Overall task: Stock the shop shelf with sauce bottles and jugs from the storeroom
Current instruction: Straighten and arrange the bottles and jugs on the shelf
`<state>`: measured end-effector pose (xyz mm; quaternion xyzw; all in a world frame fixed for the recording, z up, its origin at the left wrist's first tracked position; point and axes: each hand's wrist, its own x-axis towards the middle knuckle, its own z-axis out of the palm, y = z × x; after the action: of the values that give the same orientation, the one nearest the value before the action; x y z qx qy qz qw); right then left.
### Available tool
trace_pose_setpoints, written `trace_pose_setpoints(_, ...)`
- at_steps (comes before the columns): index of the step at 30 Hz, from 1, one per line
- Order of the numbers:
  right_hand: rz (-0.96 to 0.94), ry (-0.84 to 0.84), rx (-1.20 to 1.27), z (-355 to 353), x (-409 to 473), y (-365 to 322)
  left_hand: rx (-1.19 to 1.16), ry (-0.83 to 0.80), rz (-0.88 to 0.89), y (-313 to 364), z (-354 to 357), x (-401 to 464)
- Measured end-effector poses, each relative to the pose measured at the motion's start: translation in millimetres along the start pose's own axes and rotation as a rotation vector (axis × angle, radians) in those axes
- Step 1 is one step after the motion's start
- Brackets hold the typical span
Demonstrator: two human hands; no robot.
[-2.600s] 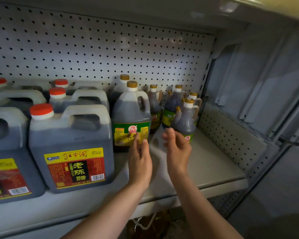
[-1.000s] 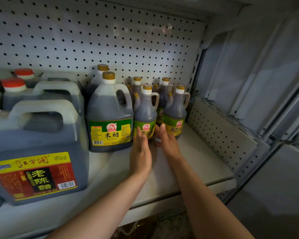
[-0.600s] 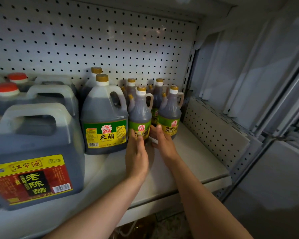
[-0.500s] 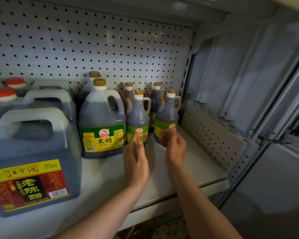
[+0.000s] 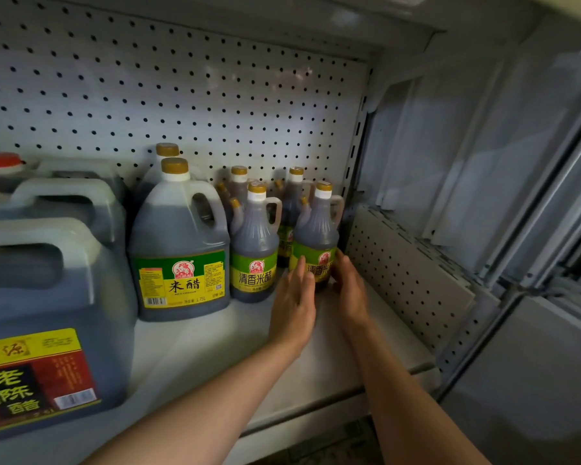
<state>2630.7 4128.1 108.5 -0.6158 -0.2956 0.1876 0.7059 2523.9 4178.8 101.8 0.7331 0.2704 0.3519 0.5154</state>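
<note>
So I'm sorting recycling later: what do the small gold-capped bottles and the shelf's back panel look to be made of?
The small bottles look like clear plastic: moulded handles and ribbed shoulders, dark liquid showing through, glossy printed labels. Glass can't be ruled out. The back panel looks like painted sheet metal: a regular grid of punched holes and a matte pale finish.

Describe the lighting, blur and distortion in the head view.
Head view: dim overall, brightest on the pegboard; wide-angle bending curves the shelf edges; the red-label jug at lower left is soft; both hands flank the rightmost small bottle.
</note>
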Motion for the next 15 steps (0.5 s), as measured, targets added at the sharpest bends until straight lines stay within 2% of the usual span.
trace_pose_setpoints(7,-0.018,-0.026,-0.059,-1.0,1.6,4.5,-0.007,0.120,0.037,-1.8,-2.3,-4.4)
trace_pose_setpoints(15,0.009,-0.048,-0.082,-2.1,4.8,5.9,0.056,0.135,0.056,-4.1,-2.1,-3.3)
